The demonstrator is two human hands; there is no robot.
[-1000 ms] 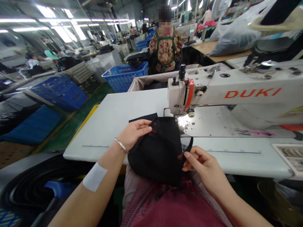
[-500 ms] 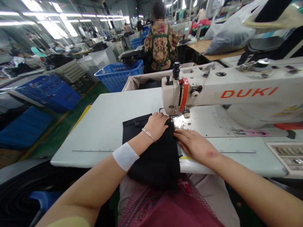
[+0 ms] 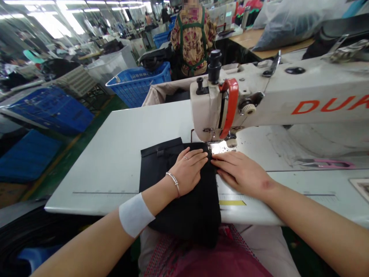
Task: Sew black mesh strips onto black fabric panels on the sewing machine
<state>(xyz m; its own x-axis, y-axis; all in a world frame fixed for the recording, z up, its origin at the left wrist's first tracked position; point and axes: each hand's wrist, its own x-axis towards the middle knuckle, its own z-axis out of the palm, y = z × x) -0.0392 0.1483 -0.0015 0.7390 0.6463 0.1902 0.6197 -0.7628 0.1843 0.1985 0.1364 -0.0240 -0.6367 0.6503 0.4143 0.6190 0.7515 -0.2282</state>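
Observation:
A black fabric piece (image 3: 184, 215) lies on the white sewing table (image 3: 100, 154) and hangs over its front edge. Its upper right corner is at the needle area of the sewing machine (image 3: 207, 111). My left hand (image 3: 188, 169) rests flat on the cloth, fingers stretched toward the needle. At the right edge of the cloth is my right hand (image 3: 238, 169), its fingers extended and their tips touching that edge just in front of the needle. The exact stitching point is hidden by the presser foot and fingertips.
Pink-handled thread snips (image 3: 328, 163) lie on the machine bed at right. Yellow tape (image 3: 232, 202) marks the front edge. Behind the table stand a blue basket (image 3: 141, 84) and a person in a floral top (image 3: 191, 38). A plastic bag (image 3: 288, 27) sits at back right.
My left hand has slid back toward me and flattened on the cloth. The right hand stays at the cloth's edge. The view has moved closer and tilted down.

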